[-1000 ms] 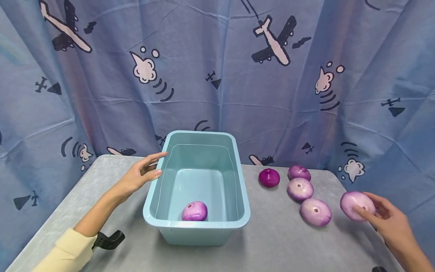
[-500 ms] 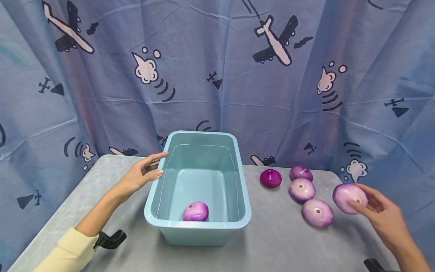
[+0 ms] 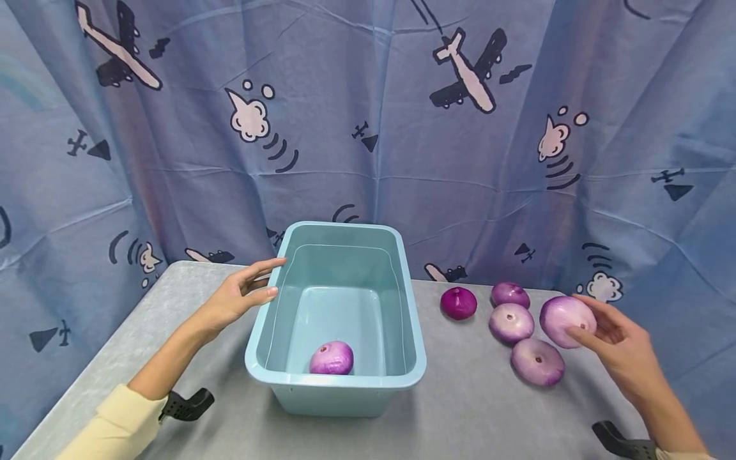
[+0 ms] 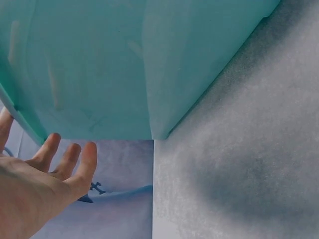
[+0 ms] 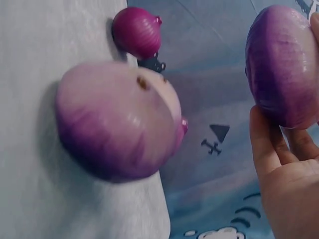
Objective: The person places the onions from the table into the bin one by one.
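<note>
My right hand (image 3: 621, 345) holds a red onion (image 3: 562, 321) above the table, thumb in front and fingers behind. In the right wrist view the same onion (image 5: 281, 64) shows at the upper right, against the fingertips. Below and left of it on the table lie a dark magenta onion (image 3: 459, 303) and three purple ones, the nearest being a pale onion (image 3: 537, 363). My left hand (image 3: 236, 297) touches the left rim of a blue-green plastic tub (image 3: 336, 381) with loosely spread fingers. Inside the tub, by its front wall, sits one onion (image 3: 331, 358).
The grey table (image 3: 460, 409) carries everything. Behind it hangs a blue curtain (image 3: 322, 128) with printed airplanes, close to the table's back edge. A black wrist mount (image 3: 188, 405) is on the left wrist, another on the right.
My right hand has carried its onion leftward and slightly up, toward the onions on the table. The left hand, the tub and the other onions stay put.
</note>
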A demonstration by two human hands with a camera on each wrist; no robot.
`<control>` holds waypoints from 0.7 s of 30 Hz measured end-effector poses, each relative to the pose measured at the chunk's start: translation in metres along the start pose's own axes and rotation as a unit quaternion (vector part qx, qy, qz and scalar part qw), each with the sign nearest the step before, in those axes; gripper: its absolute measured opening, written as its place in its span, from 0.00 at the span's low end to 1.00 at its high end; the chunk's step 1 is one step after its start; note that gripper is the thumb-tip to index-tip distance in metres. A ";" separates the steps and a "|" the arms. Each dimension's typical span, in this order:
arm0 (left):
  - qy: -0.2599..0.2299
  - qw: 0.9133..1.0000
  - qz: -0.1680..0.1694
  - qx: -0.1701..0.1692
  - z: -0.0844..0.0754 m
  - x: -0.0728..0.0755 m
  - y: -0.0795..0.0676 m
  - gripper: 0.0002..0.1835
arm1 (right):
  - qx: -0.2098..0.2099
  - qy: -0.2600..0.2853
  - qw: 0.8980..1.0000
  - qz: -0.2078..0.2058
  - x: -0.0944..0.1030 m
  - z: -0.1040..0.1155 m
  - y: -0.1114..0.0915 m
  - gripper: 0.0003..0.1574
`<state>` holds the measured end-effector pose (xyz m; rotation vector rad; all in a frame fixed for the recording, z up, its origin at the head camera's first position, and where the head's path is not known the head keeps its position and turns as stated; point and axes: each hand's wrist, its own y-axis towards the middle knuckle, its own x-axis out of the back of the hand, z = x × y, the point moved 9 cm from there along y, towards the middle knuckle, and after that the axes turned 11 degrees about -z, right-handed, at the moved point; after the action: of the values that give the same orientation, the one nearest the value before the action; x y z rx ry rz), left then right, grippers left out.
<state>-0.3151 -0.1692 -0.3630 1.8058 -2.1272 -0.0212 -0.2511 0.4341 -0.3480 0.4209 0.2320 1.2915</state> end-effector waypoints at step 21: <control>-0.011 1.000 0.002 -0.004 0.000 -0.001 0.000 0.31 | 0.048 -0.080 0.992 0.085 -0.083 0.024 0.019 0.35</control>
<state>-0.3155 -0.1685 -0.3635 1.8053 -2.1415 -0.0484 -0.2806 0.3544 -0.3232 0.6342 0.1240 1.4098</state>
